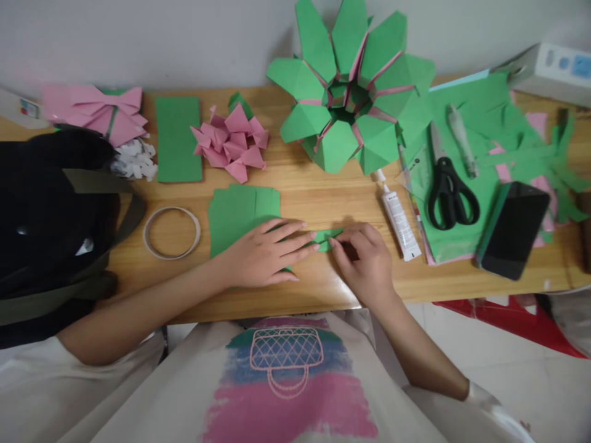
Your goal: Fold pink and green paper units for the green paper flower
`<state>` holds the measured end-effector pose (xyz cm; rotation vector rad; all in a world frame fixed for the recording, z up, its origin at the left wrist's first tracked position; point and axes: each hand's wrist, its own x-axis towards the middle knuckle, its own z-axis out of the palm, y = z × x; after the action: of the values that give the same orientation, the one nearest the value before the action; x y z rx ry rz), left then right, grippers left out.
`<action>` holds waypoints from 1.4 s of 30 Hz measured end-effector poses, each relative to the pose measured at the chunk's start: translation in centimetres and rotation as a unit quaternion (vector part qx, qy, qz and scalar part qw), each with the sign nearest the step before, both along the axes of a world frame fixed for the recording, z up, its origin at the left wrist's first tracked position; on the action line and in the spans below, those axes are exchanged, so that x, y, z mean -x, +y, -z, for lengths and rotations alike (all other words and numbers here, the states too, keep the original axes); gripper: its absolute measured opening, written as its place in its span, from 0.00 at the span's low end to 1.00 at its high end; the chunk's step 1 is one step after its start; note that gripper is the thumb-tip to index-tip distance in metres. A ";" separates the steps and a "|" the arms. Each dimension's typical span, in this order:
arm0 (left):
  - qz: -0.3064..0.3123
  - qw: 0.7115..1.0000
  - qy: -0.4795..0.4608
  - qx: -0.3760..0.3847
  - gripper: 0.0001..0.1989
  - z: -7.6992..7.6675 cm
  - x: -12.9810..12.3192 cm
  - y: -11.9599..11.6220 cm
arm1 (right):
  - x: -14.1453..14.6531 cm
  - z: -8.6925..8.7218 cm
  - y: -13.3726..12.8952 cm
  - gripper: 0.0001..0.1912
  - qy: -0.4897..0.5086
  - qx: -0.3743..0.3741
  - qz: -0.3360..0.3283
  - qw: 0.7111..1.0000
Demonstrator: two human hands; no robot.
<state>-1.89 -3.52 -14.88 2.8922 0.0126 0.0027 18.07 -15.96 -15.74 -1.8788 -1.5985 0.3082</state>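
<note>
My left hand lies palm down with its fingers spread, partly over a stack of green paper sheets. Its fingertips reach the left end of a small folded green paper piece on the table. At that piece's right end, my right hand pinches the edge between thumb and curled fingers. Much of the small piece is hidden under both hands. Just right of my right hand lies a white glue tube, its nozzle pointing away from me.
Behind stand a large green paper flower and a pink paper flower. Black scissors, a phone and green scraps lie right. Leftward are a tape roll, a green paper block and a black bag.
</note>
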 end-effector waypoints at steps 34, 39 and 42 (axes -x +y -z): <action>-0.012 0.999 -0.015 0.035 0.32 -0.2 0.0 0.1 | 1.7 -0.7 -4.3 0.30 -0.266 0.045 -0.129 0.954; 0.022 0.997 -0.028 0.066 0.27 -0.7 0.2 1.0 | 1.9 -0.8 -4.2 0.30 -0.273 0.049 -0.126 0.953; 0.038 0.998 -0.023 0.046 0.25 -0.5 0.3 1.2 | 2.0 -0.8 -4.2 0.31 -0.274 0.053 -0.125 0.952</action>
<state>-2.19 -2.33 -14.35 2.7983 -0.1021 0.0548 16.10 -20.15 -14.96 -1.9503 -2.2364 -0.0349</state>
